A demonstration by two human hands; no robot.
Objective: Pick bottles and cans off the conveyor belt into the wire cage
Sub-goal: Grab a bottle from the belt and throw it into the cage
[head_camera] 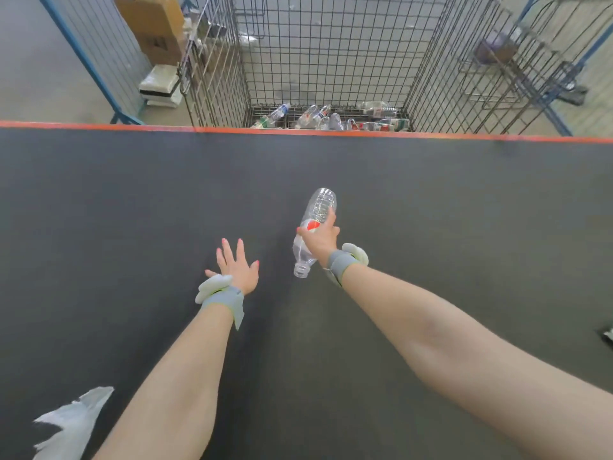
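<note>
Grey wire cage (331,61) at the top centre holds a few plastic bottles (318,116) on its floor. Mid-frame, above the belt (132,194), our right hand (320,239) grips a clear bottle (313,227); our left hand (237,265) spreads its fingers, holding nothing.

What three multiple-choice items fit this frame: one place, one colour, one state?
1. Where do the loose bottles lie?
A. on the floor of the wire cage
B. on a cardboard box
C. on a shelf

2. The strip along the far edge of the conveyor belt is:
A. blue
B. yellow
C. orange

3. The left hand is:
A. gripping a can
B. spread, holding nothing
C. pinching a bag

Answers:
1 A: they lie behind the mesh at the cage's bottom.
2 C: an orange line borders the belt.
3 B: its fingers are straight and apart over the belt, while the right hand grips the clear plastic bottle.
</note>
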